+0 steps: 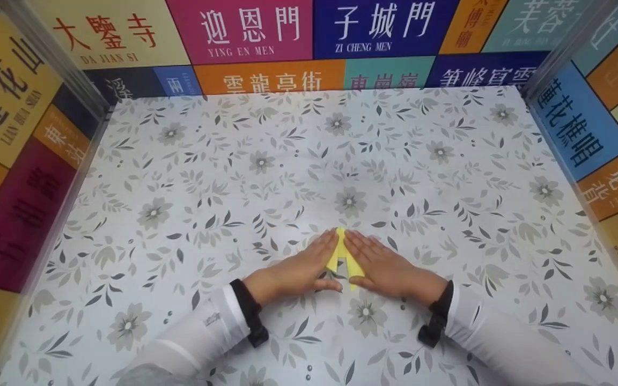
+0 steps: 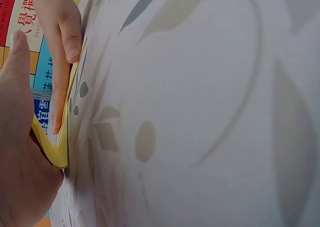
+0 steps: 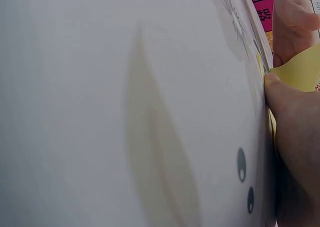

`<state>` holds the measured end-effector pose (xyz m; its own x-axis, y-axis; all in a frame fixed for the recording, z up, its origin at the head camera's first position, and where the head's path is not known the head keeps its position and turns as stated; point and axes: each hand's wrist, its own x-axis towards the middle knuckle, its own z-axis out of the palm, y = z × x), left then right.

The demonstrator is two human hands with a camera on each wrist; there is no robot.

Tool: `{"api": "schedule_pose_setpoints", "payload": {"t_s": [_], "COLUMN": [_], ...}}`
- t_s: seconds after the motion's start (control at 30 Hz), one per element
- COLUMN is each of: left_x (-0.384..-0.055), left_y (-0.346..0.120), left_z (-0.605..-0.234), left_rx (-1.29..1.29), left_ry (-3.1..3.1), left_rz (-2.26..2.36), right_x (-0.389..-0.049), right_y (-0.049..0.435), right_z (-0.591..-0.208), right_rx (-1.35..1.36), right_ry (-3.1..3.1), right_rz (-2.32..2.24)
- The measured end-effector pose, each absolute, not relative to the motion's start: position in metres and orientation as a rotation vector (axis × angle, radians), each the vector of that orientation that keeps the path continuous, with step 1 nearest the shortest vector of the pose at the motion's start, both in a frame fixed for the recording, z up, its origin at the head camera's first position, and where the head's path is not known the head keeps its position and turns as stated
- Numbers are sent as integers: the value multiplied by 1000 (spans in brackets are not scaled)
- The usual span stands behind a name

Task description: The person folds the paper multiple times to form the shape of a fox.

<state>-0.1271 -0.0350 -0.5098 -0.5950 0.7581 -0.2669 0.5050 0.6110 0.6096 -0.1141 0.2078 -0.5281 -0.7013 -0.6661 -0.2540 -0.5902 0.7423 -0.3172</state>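
Note:
A small piece of folded yellow paper (image 1: 341, 247) lies on the table near its front middle, with two flaps spreading toward the person. My left hand (image 1: 299, 272) lies along its left side, fingers straight and touching the paper, thumb apart. On the right flap rests my right hand (image 1: 389, 268), its fingers extended and pressing down, its thumb near the flap's lower end. The left wrist view shows one side of the paper (image 2: 61, 154) standing up against the left hand. In the right wrist view, a raised part of the paper (image 3: 299, 71) is beside the right thumb (image 3: 280, 89).
A white tablecloth (image 1: 349, 161) printed with grey flowers and leaves covers the table. Colourful panels with Chinese lettering (image 1: 258, 32) stand along the back and both sides. Black straps (image 1: 249, 313) with small cameras circle both wrists over white sleeves.

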Motion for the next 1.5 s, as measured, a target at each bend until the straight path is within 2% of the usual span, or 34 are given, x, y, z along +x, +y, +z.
{"api": "schedule_pose_setpoints", "payload": {"t_s": [0.8,1.5], "left_x": [-115,-106], "left_y": [-17,-2], "left_z": [-519,-519], "left_rx": [1109,1023], "left_ry": [2492,2568], "left_rz": [362,93], "right_x": [-115,-114], "right_y": [208,208], "right_z": [-527,-527], "right_rx": [-1000,-989], "right_ry": [2586,2593], "right_rz": [-300,-261]}}
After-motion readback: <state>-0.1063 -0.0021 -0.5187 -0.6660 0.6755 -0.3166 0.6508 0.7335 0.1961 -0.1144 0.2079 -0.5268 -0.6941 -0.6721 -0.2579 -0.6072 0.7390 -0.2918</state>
